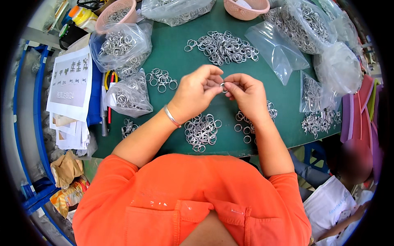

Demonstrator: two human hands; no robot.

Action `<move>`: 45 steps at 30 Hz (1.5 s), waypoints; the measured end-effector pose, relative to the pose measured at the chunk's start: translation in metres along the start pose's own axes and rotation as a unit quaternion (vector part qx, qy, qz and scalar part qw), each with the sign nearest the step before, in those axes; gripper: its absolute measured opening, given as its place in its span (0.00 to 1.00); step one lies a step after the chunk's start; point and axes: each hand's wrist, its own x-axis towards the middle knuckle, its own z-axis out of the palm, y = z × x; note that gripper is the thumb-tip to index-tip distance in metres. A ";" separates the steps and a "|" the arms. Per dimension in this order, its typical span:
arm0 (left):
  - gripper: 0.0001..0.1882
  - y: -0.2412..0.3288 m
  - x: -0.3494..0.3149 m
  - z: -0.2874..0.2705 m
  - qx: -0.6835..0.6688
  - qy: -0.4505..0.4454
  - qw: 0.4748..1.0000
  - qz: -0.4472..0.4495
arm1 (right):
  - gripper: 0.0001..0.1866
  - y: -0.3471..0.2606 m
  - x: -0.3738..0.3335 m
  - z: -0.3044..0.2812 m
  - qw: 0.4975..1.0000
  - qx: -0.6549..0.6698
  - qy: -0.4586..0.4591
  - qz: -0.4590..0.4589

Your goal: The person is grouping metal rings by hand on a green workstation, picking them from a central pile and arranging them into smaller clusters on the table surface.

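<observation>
Over the middle of the green table, my left hand point(196, 88) and my right hand point(249, 92) meet fingertip to fingertip. Between their pinched thumbs and fingers is a small silver metal ring point(223, 85), partly covered by the fingers. Whether it is one ring or two linked ones is too small to tell. Below my left hand lies a heap of silver rings point(201, 132). Another group of rings point(246, 130) is partly hidden under my right forearm. Beyond both hands spreads a larger ring pile point(230, 47). A smaller ring pile point(161, 79) sits left of my left wrist.
Clear bags of rings point(125, 51) stand at the left, and a bulging bag point(297, 24) at the far right. Two pink baskets point(247, 10) are at the back. Papers point(70, 84) and pliers point(110, 78) lie left. A person in white point(330, 205) is at the lower right.
</observation>
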 end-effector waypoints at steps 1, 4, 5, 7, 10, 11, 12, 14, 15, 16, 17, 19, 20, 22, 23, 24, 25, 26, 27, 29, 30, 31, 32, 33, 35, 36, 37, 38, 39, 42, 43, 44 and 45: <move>0.14 0.002 0.003 -0.005 0.023 0.009 1.000 0.018 | 0.05 0.001 -0.002 -0.003 0.998 0.065 -0.005 0.025; 0.17 -0.007 0.028 -0.030 0.372 0.115 0.914 0.116 | 0.06 -0.001 -0.010 -0.012 0.991 0.110 -0.010 0.070; 0.18 -0.012 0.036 -0.037 0.426 0.137 0.889 0.096 | 0.06 -0.001 -0.012 -0.015 0.988 0.127 -0.017 0.081; 0.20 -0.031 0.052 -0.053 0.463 0.177 0.867 0.054 | 0.06 -0.001 -0.017 -0.017 0.984 0.146 -0.022 0.096; 0.21 -0.040 0.057 -0.049 0.519 0.123 0.844 0.052 | 0.06 -0.002 -0.024 -0.022 0.981 0.162 -0.018 0.105; 0.16 -0.039 0.055 -0.043 0.504 0.106 0.855 0.059 | 0.06 -0.002 -0.025 -0.024 0.981 0.165 -0.016 0.105; 0.14 -0.039 0.052 -0.038 0.487 0.095 0.866 0.066 | 0.06 -0.001 -0.027 -0.027 0.981 0.165 -0.016 0.097; 0.10 -0.041 0.046 -0.028 0.451 0.073 0.886 0.080 | 0.06 0.001 -0.030 -0.035 0.983 0.164 -0.015 0.082; 0.07 -0.042 0.043 -0.022 0.436 0.076 0.889 0.114 | 0.06 -0.002 -0.032 -0.038 0.984 0.157 -0.006 0.088; 0.07 -0.041 0.039 -0.016 0.411 0.053 0.902 0.119 | 0.05 -0.002 -0.034 -0.040 0.983 0.163 -0.009 0.088; 0.07 -0.040 0.034 -0.011 0.385 0.030 0.914 0.124 | 0.05 -0.003 -0.035 -0.043 0.982 0.169 -0.012 0.089; 0.09 -0.038 0.025 -0.003 0.356 -0.012 0.923 0.144 | 0.05 -0.003 -0.037 -0.045 0.980 0.177 -0.015 0.091; 0.10 -0.036 0.021 0.002 0.331 -0.002 0.932 0.147 | 0.05 -0.003 -0.037 -0.045 0.979 0.178 -0.015 0.094; 0.12 -0.023 0.014 0.012 0.282 0.021 0.947 0.153 | 0.05 -0.004 -0.037 -0.043 0.978 0.181 -0.015 0.100; 0.16 -0.011 0.008 0.016 0.209 0.017 0.969 0.127 | 0.05 -0.003 -0.037 -0.041 0.978 0.181 -0.014 0.103; 0.16 0.001 0.000 0.019 0.161 -0.008 0.978 0.134 | 0.05 -0.004 -0.037 -0.038 0.978 0.182 -0.013 0.105; 0.15 0.012 -0.008 0.021 0.114 -0.034 0.983 0.138 | 0.04 -0.004 -0.037 -0.033 0.981 0.168 -0.024 0.095; 0.15 0.017 -0.015 0.021 0.067 -0.058 0.986 0.142 | 0.04 -0.004 -0.038 -0.027 0.984 0.154 -0.036 0.085; 0.12 0.015 -0.019 0.017 0.153 -0.066 0.963 0.210 | 0.04 -0.007 -0.039 -0.019 0.986 0.133 -0.056 0.080; 0.08 0.020 -0.025 0.004 0.167 -0.033 0.964 0.203 | 0.04 -0.011 -0.038 -0.015 0.984 0.128 -0.091 0.088; 0.08 0.028 -0.028 -0.010 0.192 -0.020 0.960 0.202 | 0.04 -0.014 -0.038 -0.016 0.983 0.121 -0.093 0.100; 0.07 0.034 -0.033 -0.029 0.227 0.017 0.953 0.199 | 0.05 -0.010 -0.033 -0.019 0.995 0.051 -0.064 0.058; 0.07 0.046 -0.039 -0.051 0.281 0.044 0.941 0.185 | 0.05 -0.005 -0.027 -0.024 0.999 -0.022 -0.031 0.017; 0.07 0.053 -0.044 -0.072 0.296 0.063 0.942 0.145 | 0.05 -0.001 -0.020 -0.030 0.992 -0.117 0.020 -0.040; 0.06 0.069 -0.058 -0.111 0.354 0.076 0.931 0.035 | 0.05 -0.004 -0.009 -0.033 0.956 -0.274 0.044 -0.094; 0.07 0.071 -0.067 -0.126 0.400 0.074 0.913 -0.022 | 0.05 -0.002 -0.005 -0.032 0.939 -0.312 0.046 -0.139; 0.07 0.073 -0.076 -0.138 0.446 0.040 0.894 -0.024 | 0.05 -0.002 0.000 -0.027 0.929 -0.342 0.036 -0.134; 0.07 0.073 -0.081 -0.145 0.490 0.006 0.871 -0.026 | 0.06 -0.003 0.004 -0.017 0.919 -0.372 0.026 -0.128; 0.07 0.071 -0.083 -0.147 0.502 0.008 0.865 -0.021 | 0.07 -0.005 0.007 -0.008 0.907 -0.401 0.015 -0.124; 0.07 0.059 -0.087 -0.149 0.529 0.027 0.848 0.008 | 0.09 0.003 0.013 0.007 0.869 -0.468 0.005 -0.160; 0.08 0.057 -0.088 -0.151 0.532 0.045 0.845 0.027 | 0.08 0.008 0.015 0.005 0.865 -0.468 -0.003 -0.182; 0.08 0.055 -0.087 -0.153 0.534 0.061 0.842 0.046 | 0.08 0.006 0.013 0.002 0.885 -0.421 -0.011 -0.200; 0.07 0.053 -0.086 -0.153 0.545 0.100 0.830 0.065 | 0.07 0.006 0.010 0.000 0.903 -0.371 -0.021 -0.217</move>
